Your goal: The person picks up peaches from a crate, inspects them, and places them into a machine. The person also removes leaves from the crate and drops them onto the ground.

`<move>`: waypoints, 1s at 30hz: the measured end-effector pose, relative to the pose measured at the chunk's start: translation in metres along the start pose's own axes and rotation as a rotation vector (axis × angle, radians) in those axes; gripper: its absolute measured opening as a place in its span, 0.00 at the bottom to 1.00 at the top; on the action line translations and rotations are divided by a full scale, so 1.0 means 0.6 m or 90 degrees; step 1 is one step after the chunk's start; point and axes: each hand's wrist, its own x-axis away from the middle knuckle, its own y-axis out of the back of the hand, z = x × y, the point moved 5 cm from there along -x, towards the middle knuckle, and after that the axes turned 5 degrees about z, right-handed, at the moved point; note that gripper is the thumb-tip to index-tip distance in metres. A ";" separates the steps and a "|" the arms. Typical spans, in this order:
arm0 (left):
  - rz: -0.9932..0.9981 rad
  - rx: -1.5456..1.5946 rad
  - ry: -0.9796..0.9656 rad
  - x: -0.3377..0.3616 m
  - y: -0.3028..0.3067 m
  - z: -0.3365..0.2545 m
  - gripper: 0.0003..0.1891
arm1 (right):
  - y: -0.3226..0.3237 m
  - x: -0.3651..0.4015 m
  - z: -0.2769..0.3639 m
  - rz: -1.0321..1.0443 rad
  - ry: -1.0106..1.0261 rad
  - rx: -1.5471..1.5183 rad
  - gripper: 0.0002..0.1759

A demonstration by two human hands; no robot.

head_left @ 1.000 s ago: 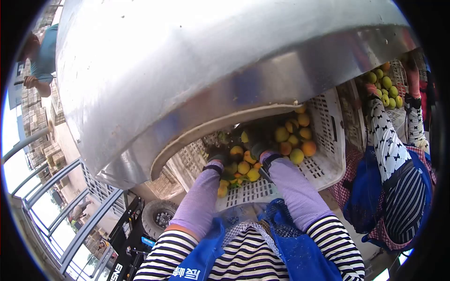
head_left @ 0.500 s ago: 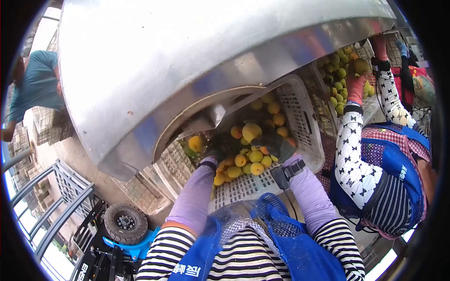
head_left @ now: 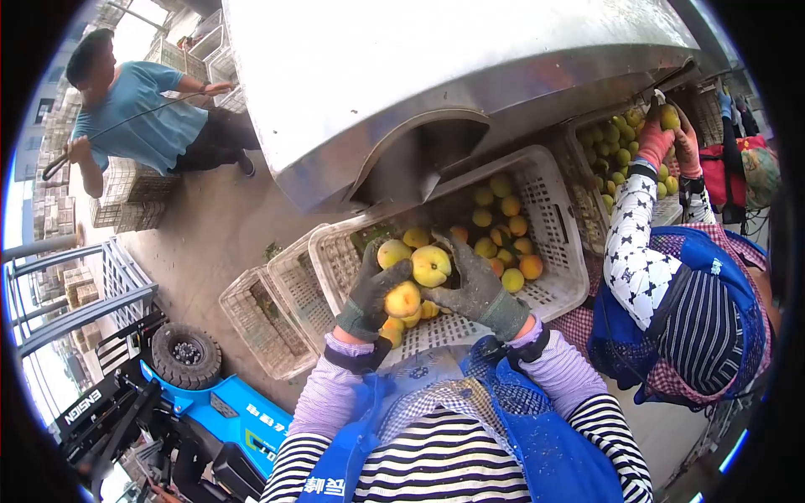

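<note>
Both my hands wear dark gloves and are raised over a white plastic crate [head_left: 560,272] of yellow-green peaches [head_left: 529,267]. My left hand [head_left: 369,298] is closed around peaches, with a reddish-yellow peach [head_left: 402,298] at its fingers and a greener peach [head_left: 393,253] beside them. Between the two hands sits a large yellow-green peach [head_left: 431,266]. Thumb and fingers of my right hand [head_left: 480,289] curve around its right side. More yellow peaches lie in the crate below, partly hidden by my left hand.
A metal machine housing [head_left: 402,75] overhangs the crate's far side. At right, a co-worker's pink-gloved hands [head_left: 658,142] hold fruit over another crate [head_left: 591,218]. Crates [head_left: 267,327] stand to the left. A person in blue [head_left: 159,109] holds a thin rod beyond a blue vehicle [head_left: 239,411].
My hands have come up out of the crate toward me, with peaches in them. The view has shifted, showing more of the person at left. The co-worker's hands have come together around fruit.
</note>
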 end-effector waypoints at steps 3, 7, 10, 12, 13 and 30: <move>0.008 0.051 0.010 -0.006 -0.008 -0.007 0.25 | 0.013 0.003 0.024 -0.086 0.061 0.054 0.47; -0.047 0.113 -0.042 -0.001 -0.026 -0.037 0.22 | 0.039 -0.009 0.082 -0.195 0.174 0.150 0.40; 0.022 0.185 -0.012 -0.004 -0.003 -0.022 0.20 | 0.058 -0.063 0.107 -0.295 0.236 0.317 0.34; -0.023 0.209 0.003 0.010 -0.020 -0.007 0.22 | 0.053 -0.101 0.076 -0.293 0.185 0.410 0.31; -0.023 0.218 0.008 0.018 -0.031 -0.006 0.23 | 0.041 -0.121 0.018 -0.317 0.151 0.471 0.28; 0.081 0.312 -0.088 0.072 -0.056 -0.001 0.30 | 0.001 0.007 0.049 0.119 0.056 -0.087 0.40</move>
